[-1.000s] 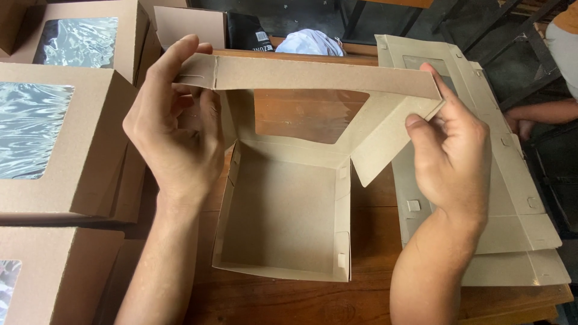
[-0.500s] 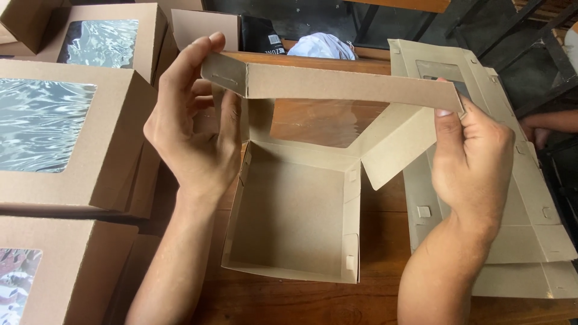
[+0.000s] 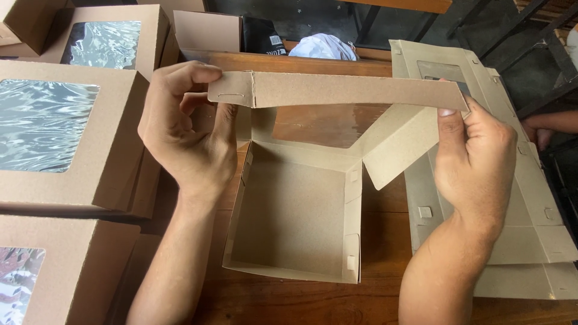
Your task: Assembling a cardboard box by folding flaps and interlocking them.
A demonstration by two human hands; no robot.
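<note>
A brown cardboard box [image 3: 295, 216] stands open on the wooden table [image 3: 301, 304], its windowed lid [image 3: 325, 123] raised at the far side. My left hand [image 3: 186, 135] pinches the left end of the lid's front flap [image 3: 337, 90], near the folded corner tab. My right hand [image 3: 475, 156] holds the flap's right end, thumb under it, beside the lid's angled side flap [image 3: 397, 150]. The flap is held level above the box's cavity.
Assembled windowed boxes [image 3: 66, 132] are stacked along the left edge. A pile of flat unfolded box blanks [image 3: 524, 235] lies on the right under my right forearm. A white cloth [image 3: 325, 45] and a dark bag [image 3: 262, 36] lie beyond the table. Another person's arm [image 3: 551, 123] shows at far right.
Both hands have kept hold of the lid's front flap; the flap has been drawn a little towards me and straightened level, and the view has shifted slightly.
</note>
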